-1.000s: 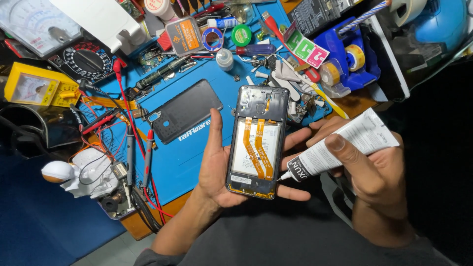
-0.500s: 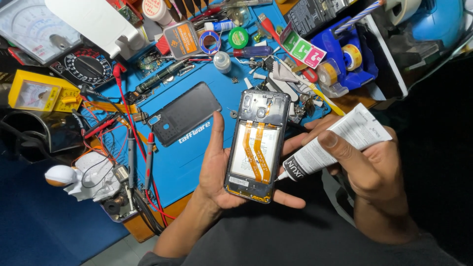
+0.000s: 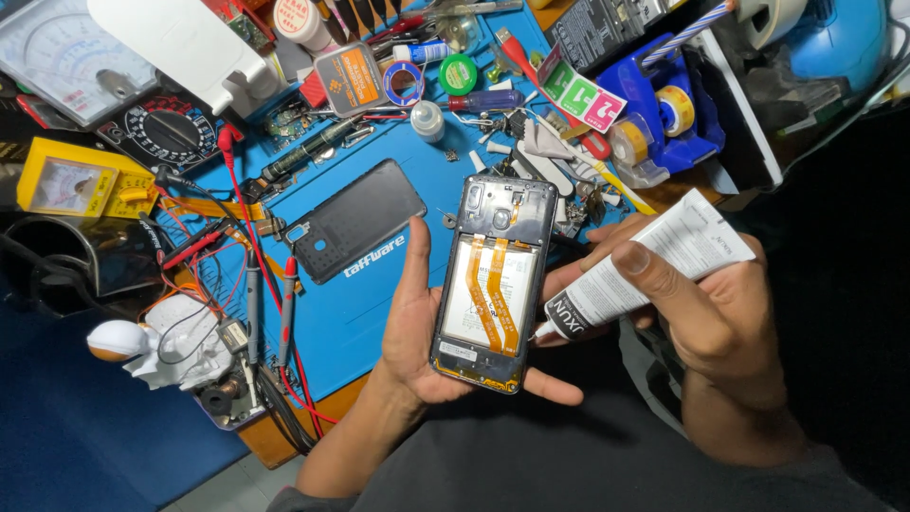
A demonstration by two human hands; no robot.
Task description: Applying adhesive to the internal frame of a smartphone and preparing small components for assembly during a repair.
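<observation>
My left hand (image 3: 417,332) cradles an opened phone (image 3: 493,280) from below, its back removed so the battery and two orange flex cables show. My right hand (image 3: 706,313) grips a white glue tube (image 3: 654,265) with a black band near the nozzle. The nozzle tip touches the phone's right edge, about two thirds of the way down. The phone's black back cover (image 3: 355,232) lies on the blue work mat (image 3: 379,313) to the left.
A blue tape dispenser (image 3: 664,118) stands at the back right. A yellow multimeter (image 3: 66,180) with red and black probe leads (image 3: 251,284) sits at the left. Screwdrivers, small bottles and tape rolls crowd the mat's far edge. A white figurine (image 3: 161,346) rests near the bench corner.
The phone and glue tube stay together in my hands. The nozzle has crept a little up the phone's right edge, and the whole view has shifted slightly.
</observation>
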